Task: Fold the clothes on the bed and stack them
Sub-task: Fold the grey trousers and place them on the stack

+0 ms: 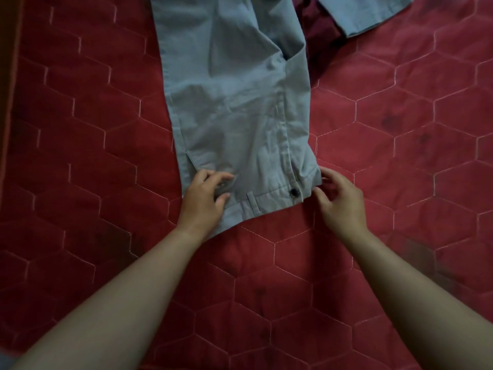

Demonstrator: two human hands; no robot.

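Head view, single frame. Surface: red quilt (93, 129) with hexagon stitching, covering the bed across the whole view.

Left to right:

- Left hand (204, 198): lies palm down on the waistband corner of the grey trousers (232, 102), at about 7 o'clock of the garment. Fingers loosely spread and slightly curled, tips resting on the cloth. Pressing or smoothing, by the look of it; nothing is pinched or lifted.
- Grey trousers: centre of view, already doubled lengthwise, waistband nearest the person, legs running off toward 12 o'clock and out of view. Belt loop and dark button (294, 192) visible on the waistband.
- Right hand (340, 201): at 5 o'clock of the garment, just beside the button corner. Fingers half open, tips touching or nearly touching the waistband edge. Cannot tell whether any cloth is actually gripped.
- At 1 o'clock: a dark maroon garment (317, 30) partly under the trousers, and a second grey piece (365, 12), possibly the far leg end; unclear.

Judgement: the step in hand is squaring and flattening the waistband end. Cross-folding not yet done. Next move probably calls for a grip on both waistband corners, then carrying them toward 12 o'clock over the legs, edges kept aligned. No stack visible yet.
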